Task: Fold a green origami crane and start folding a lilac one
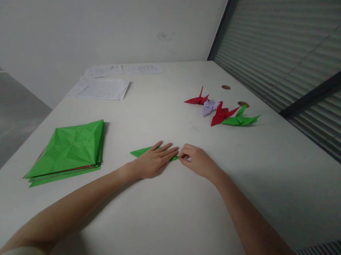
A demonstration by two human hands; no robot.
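Note:
A narrow folded piece of green origami paper (140, 152) lies on the white table in front of me. Across its middle rests my left hand (156, 160), palm down with the fingers stretched out, hiding much of it. My right hand (196, 159) is at the paper's right end, where thumb and forefinger pinch the tip. The pointed left end of the paper shows past my left hand.
To the left lies a stack of creased paper sheets (75, 145), green on top. Folded paper cranes stand at the right: red (197, 100), pale lilac (208, 107), another red (222, 114) and green (241, 119). Printed sheets (101, 89) lie at the back left; window blinds (289, 46) border the right.

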